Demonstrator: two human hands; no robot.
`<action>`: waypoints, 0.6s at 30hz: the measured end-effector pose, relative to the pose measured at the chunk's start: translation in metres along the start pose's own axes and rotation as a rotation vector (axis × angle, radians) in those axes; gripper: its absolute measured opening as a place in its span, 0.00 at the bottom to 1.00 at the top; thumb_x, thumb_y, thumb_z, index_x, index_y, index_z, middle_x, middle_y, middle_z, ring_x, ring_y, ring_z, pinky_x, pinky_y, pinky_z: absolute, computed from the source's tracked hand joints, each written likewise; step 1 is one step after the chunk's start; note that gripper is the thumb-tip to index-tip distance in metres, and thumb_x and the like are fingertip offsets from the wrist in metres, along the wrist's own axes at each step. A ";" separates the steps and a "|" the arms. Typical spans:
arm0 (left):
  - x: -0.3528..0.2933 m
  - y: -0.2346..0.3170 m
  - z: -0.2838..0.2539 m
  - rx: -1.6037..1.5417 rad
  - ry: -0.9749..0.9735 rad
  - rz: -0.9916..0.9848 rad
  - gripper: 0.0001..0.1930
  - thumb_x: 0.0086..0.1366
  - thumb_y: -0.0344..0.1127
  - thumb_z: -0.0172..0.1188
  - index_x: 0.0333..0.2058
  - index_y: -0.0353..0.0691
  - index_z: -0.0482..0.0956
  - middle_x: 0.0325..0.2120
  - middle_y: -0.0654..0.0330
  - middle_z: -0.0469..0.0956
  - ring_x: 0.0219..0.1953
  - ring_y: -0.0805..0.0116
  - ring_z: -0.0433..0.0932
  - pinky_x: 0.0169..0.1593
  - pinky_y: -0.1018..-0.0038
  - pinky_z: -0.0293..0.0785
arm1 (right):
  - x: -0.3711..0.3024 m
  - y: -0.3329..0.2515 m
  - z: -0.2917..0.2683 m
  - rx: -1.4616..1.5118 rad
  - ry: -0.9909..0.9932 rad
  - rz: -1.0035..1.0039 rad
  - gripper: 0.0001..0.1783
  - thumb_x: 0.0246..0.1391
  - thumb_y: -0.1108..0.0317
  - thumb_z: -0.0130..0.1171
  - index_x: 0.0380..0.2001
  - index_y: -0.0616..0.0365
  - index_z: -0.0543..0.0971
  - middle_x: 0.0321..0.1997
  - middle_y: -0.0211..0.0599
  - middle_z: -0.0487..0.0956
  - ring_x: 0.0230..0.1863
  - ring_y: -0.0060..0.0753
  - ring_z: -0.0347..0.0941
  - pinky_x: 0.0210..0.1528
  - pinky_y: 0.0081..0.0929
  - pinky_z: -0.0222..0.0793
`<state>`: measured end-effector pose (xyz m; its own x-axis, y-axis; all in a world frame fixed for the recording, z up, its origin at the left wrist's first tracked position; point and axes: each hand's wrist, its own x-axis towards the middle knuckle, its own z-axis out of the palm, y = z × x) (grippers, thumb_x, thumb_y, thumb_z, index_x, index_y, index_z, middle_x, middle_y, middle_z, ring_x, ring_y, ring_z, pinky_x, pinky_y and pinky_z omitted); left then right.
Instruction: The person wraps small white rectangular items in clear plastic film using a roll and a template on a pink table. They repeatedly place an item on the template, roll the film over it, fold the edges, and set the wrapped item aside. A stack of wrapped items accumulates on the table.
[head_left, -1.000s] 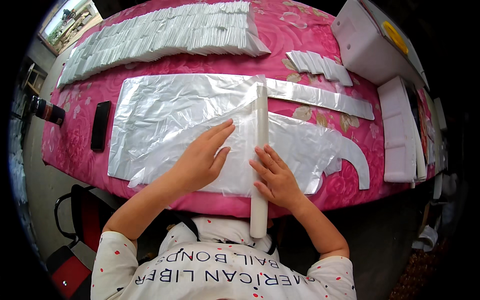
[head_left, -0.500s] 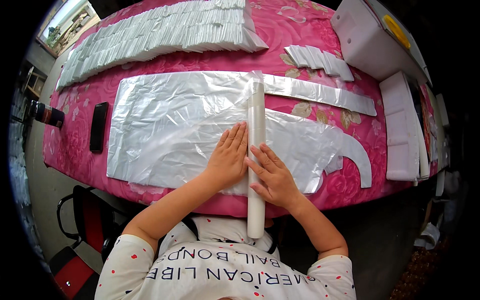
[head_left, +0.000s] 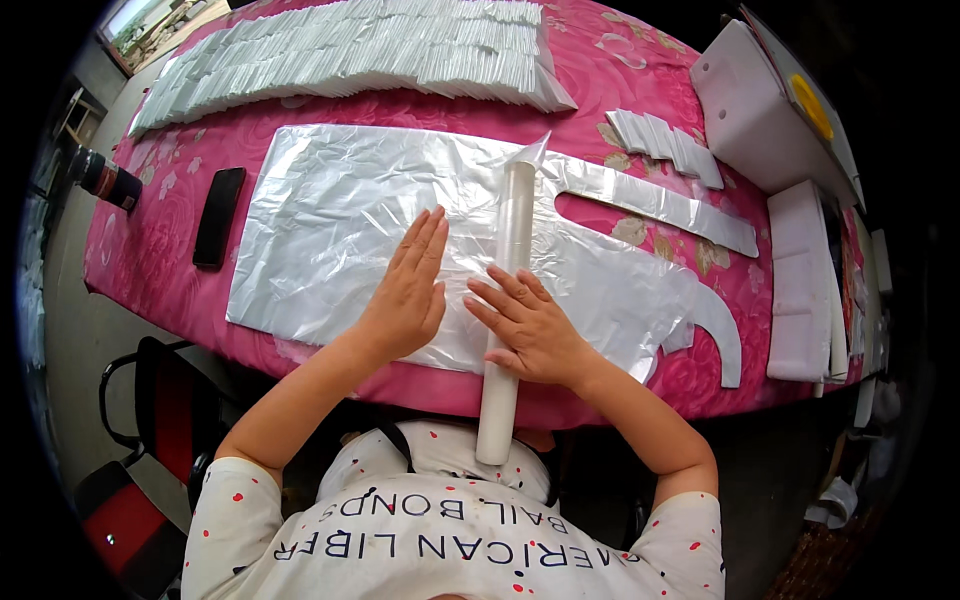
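A whitish, shiny plastic bag [head_left: 330, 230] lies spread across the table, its two handle strips pointing right. Over its middle rests a pale roll [head_left: 497, 410], long and upright in the view, its near end sticking out past the table edge above my lap. My right hand [head_left: 525, 325] lies across the roll with fingers spread, holding nothing. To the left of the roll is my left hand [head_left: 408, 290], fingers stretched out flat over the bag and apart from the roll. Whether its palm touches the bag I cannot tell.
Rows of folded white bags [head_left: 350, 55] line the far side, with a smaller fanned stack [head_left: 665, 147] at the far right. A black phone [head_left: 219, 218] and a dark jar [head_left: 105, 178] are on the left. White foam boxes [head_left: 796, 285] stand along the right edge.
My left hand has moved left, away from the roll. The roll's far end has shifted slightly, and the bag beneath looks smoother. My right hand stays on the roll.
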<state>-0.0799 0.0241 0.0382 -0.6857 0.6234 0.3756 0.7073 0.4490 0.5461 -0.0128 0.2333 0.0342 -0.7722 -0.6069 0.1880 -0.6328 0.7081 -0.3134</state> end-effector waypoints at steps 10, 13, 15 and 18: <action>-0.141 -0.025 -0.123 -0.069 0.092 -0.413 0.23 0.64 0.32 0.42 0.57 0.31 0.59 0.58 0.46 0.60 0.61 0.52 0.58 0.62 0.66 0.51 | 0.109 -0.024 0.005 0.306 0.131 -0.222 0.23 0.52 0.60 0.54 0.51 0.57 0.71 0.56 0.40 0.69 0.62 0.43 0.58 0.62 0.39 0.53; -0.170 -0.017 -0.118 -0.121 0.018 -0.458 0.23 0.63 0.33 0.44 0.56 0.31 0.60 0.58 0.46 0.60 0.60 0.51 0.59 0.62 0.66 0.53 | 0.120 -0.021 0.025 0.112 0.014 -0.284 0.28 0.53 0.54 0.52 0.54 0.55 0.68 0.60 0.39 0.65 0.66 0.41 0.52 0.65 0.41 0.45; -0.169 -0.007 -0.114 -0.137 -0.036 -0.457 0.24 0.62 0.34 0.47 0.56 0.31 0.61 0.58 0.46 0.60 0.60 0.50 0.59 0.62 0.64 0.53 | 0.136 -0.026 0.039 0.058 -0.008 -0.340 0.30 0.53 0.50 0.50 0.56 0.55 0.67 0.62 0.39 0.63 0.67 0.41 0.50 0.66 0.42 0.42; -0.166 -0.002 -0.106 -0.138 -0.054 -0.448 0.27 0.61 0.35 0.48 0.57 0.31 0.57 0.59 0.45 0.57 0.60 0.49 0.58 0.62 0.63 0.52 | 0.175 -0.040 0.063 0.065 0.036 -0.390 0.32 0.53 0.45 0.46 0.55 0.55 0.67 0.61 0.39 0.64 0.66 0.41 0.50 0.66 0.43 0.40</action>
<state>0.0142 -0.1480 0.0539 -0.9056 0.4219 0.0429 0.3120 0.5944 0.7412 -0.1190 0.0761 0.0211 -0.4768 -0.8121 0.3364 -0.8750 0.4017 -0.2703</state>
